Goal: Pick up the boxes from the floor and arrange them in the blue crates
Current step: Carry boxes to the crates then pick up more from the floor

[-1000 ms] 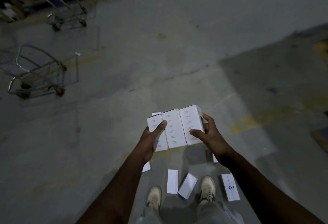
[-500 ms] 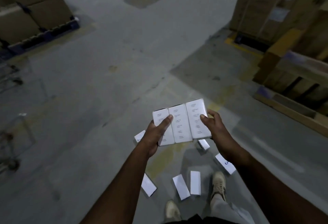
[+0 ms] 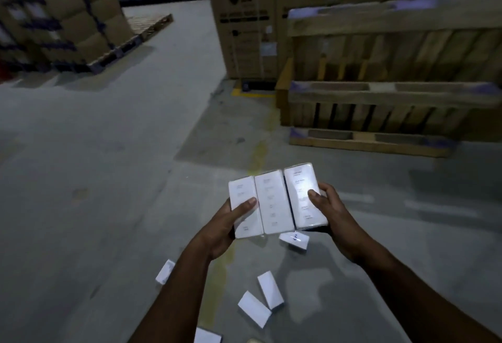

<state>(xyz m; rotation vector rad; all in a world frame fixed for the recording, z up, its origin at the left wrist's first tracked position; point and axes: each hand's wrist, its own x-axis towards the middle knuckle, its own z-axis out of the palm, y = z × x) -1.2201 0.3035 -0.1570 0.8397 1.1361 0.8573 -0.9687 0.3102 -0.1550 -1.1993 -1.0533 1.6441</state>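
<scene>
Roughly early-to-mid task, judging from the single head view. Both hands carry a row of three white boxes [image 3: 275, 201] side by side, held flat at about waist height above the floor [image 3: 95, 166]. Left hand [image 3: 226, 227] grip: thumb curled over the top face of the leftmost box, fingers underneath, clamped on that end of the row. Right hand [image 3: 330, 209] grip: thumb pressed on the rightmost box, fingers wrapped round its outer edge, clamped likewise. So three boxes are picked, none placed as far as I can see. Blue crates: not in frame, can't tell where they are or what they already hold. Still on the floor, all relative to the held row: one box [image 3: 294, 240] just below its right end, partly hidden by it; one box [image 3: 165, 272] lower left, beside the left forearm; two boxes [image 3: 260, 302] further below, between the forearms, touching or nearly so; one more box [image 3: 207, 336] at the bottom edge, cropped. At least five left to collect, possibly more out of view. Beyond the row: wooden pallets [image 3: 380, 98] stacked to the upper right, tall LG cartons [image 3: 244, 30] behind them, brown cartons on pallets [image 3: 68, 22] far upper left. Frame is motion-blurred, so box labels are unreadable. My read: next is carrying this row to a crate, then coming back for the strays.
</scene>
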